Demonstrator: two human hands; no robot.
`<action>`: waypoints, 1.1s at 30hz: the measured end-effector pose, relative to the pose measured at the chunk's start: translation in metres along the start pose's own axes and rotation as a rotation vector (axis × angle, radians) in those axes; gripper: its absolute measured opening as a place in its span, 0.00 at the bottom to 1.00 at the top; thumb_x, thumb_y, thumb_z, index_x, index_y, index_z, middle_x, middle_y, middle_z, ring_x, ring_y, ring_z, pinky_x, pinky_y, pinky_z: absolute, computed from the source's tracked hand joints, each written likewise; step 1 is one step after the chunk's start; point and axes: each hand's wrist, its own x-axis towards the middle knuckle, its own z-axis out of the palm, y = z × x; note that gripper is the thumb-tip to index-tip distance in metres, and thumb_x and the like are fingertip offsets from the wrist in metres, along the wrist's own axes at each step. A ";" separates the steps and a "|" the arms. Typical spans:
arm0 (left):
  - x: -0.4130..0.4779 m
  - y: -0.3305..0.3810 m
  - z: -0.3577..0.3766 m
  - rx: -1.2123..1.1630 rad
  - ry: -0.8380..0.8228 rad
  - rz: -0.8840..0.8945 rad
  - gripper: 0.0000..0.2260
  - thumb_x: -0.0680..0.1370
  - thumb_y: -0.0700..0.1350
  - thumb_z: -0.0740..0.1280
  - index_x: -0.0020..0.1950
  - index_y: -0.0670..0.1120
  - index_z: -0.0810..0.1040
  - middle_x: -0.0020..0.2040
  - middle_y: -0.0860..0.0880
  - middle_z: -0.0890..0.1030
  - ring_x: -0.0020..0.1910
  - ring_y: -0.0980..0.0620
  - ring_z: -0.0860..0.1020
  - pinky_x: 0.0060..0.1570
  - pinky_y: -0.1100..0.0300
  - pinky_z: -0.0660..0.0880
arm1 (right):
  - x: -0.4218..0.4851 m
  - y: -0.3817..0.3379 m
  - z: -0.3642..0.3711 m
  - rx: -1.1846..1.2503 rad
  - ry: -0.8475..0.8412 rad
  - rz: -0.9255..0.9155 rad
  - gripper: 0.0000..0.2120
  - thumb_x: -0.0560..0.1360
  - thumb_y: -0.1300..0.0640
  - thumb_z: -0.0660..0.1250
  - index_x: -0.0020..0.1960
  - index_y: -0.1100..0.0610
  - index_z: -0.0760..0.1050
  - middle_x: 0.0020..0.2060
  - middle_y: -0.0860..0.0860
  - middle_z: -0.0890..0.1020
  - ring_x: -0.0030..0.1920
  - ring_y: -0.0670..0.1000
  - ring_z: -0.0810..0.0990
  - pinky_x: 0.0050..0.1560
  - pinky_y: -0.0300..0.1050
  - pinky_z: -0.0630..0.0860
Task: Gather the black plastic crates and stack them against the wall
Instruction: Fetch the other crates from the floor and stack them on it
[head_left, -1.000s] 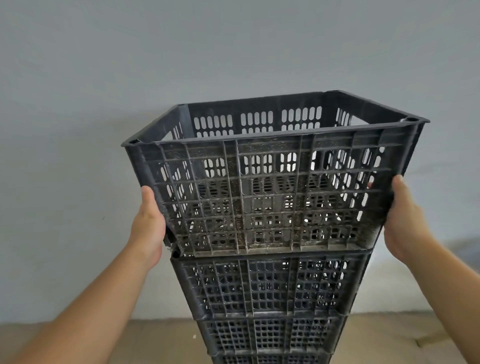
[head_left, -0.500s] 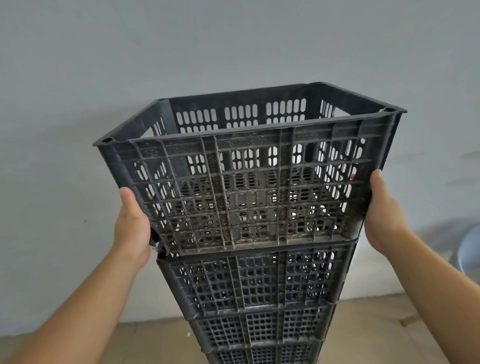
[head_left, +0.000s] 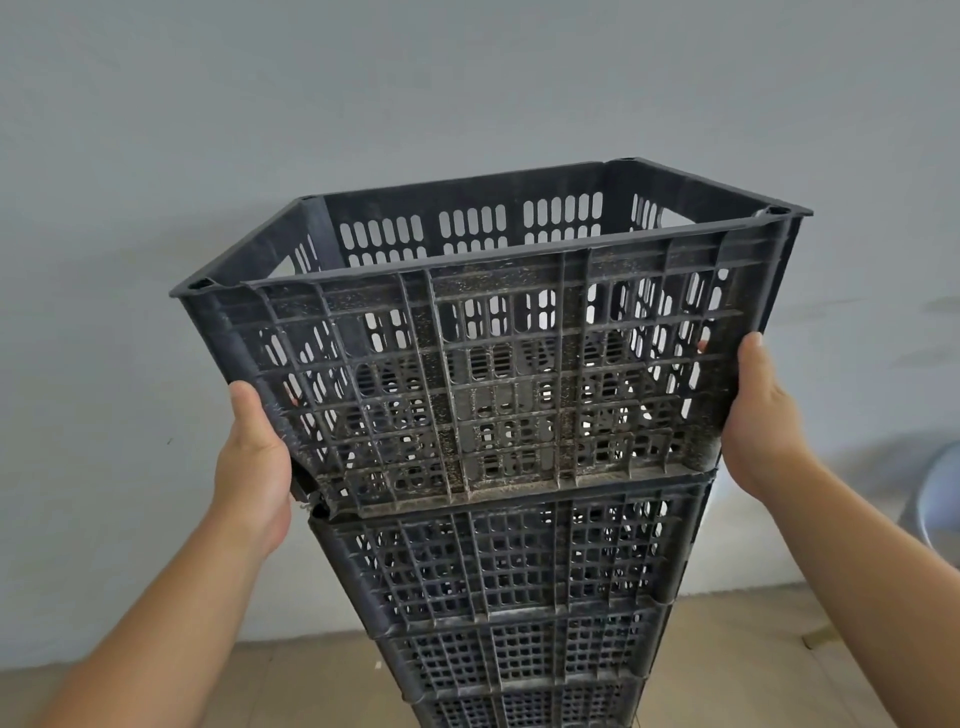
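Observation:
A black slotted plastic crate (head_left: 488, 364) sits at the top of a tall stack of black crates (head_left: 514, 582) that stands close to the grey wall (head_left: 260, 104). The top crate is empty and dusty along its ribs. My left hand (head_left: 254, 467) grips its lower left side, with the thumb on the front corner. My right hand (head_left: 763, 415) grips its lower right side, fingers hidden behind the crate wall. The top crate's bottom edge rests on the rim of the crate below; its left corner looks slightly offset.
A tan tiled floor (head_left: 727, 665) runs along the base of the wall. At the far right edge, a pale round container (head_left: 940, 509) stands on the floor near the wall.
The stack and my hands have shifted a little in the view as my head moved. My grip on both sides of the top crate is unchanged.

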 end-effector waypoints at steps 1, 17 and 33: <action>0.001 0.000 -0.001 0.015 -0.004 -0.001 0.44 0.75 0.77 0.48 0.81 0.50 0.64 0.78 0.52 0.69 0.77 0.50 0.66 0.78 0.49 0.56 | -0.001 0.000 0.001 -0.005 0.005 0.003 0.40 0.76 0.23 0.53 0.77 0.47 0.72 0.68 0.47 0.80 0.69 0.51 0.77 0.75 0.54 0.68; 0.002 0.001 0.001 0.063 -0.018 -0.048 0.49 0.71 0.79 0.47 0.83 0.50 0.59 0.81 0.51 0.63 0.80 0.49 0.61 0.77 0.49 0.54 | 0.002 0.003 -0.003 0.053 0.030 -0.005 0.27 0.84 0.36 0.52 0.73 0.49 0.75 0.60 0.46 0.83 0.59 0.46 0.81 0.58 0.44 0.74; 0.005 -0.001 0.007 0.045 0.056 0.007 0.46 0.73 0.78 0.46 0.83 0.50 0.61 0.80 0.51 0.66 0.79 0.48 0.62 0.77 0.47 0.57 | -0.012 0.000 0.007 0.086 0.059 -0.010 0.39 0.70 0.19 0.57 0.70 0.41 0.77 0.62 0.43 0.84 0.65 0.49 0.80 0.73 0.57 0.71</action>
